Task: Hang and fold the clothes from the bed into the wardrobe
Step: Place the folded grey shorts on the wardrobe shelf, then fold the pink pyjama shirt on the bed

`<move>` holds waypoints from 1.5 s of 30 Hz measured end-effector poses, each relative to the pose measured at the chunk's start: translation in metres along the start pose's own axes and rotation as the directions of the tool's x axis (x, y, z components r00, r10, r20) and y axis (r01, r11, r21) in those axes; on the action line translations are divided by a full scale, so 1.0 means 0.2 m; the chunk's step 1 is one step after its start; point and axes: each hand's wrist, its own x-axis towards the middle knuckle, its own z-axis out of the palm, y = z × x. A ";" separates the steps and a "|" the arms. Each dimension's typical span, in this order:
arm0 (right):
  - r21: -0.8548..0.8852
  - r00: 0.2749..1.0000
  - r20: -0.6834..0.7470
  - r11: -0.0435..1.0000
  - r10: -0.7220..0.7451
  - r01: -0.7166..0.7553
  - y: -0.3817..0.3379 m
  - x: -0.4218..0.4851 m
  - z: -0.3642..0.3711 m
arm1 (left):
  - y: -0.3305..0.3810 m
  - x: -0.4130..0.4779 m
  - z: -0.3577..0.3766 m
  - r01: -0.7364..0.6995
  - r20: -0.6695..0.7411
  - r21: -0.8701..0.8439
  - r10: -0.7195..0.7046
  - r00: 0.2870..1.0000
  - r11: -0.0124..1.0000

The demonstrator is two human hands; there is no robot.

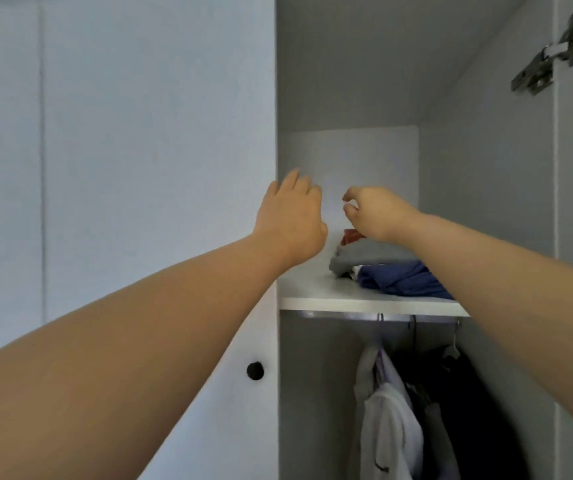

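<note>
Clothes (375, 255) on shelf (312, 293), red piece (349, 236) mostly hidden behind right hand (375, 213)

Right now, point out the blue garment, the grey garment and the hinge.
Blue garment (406, 280): head view, front folds.
Grey garment (364, 255): head view, top side.
Hinge (534, 76): head view, lower plate.

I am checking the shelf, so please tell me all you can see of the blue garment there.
The blue garment is dark blue cloth, loosely folded and creased. It lies on the shelf, near its front edge, against a grey folded garment behind it. The right forearm hides its right end. No hand touches it.
</note>
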 end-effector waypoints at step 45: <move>0.932 0.038 0.268 0.269 -0.963 0.243 -3.16 -4.85 1.89 | 0.34 -6.14 -0.60 0.595 0.225 0.802 -0.904 -0.365 -0.041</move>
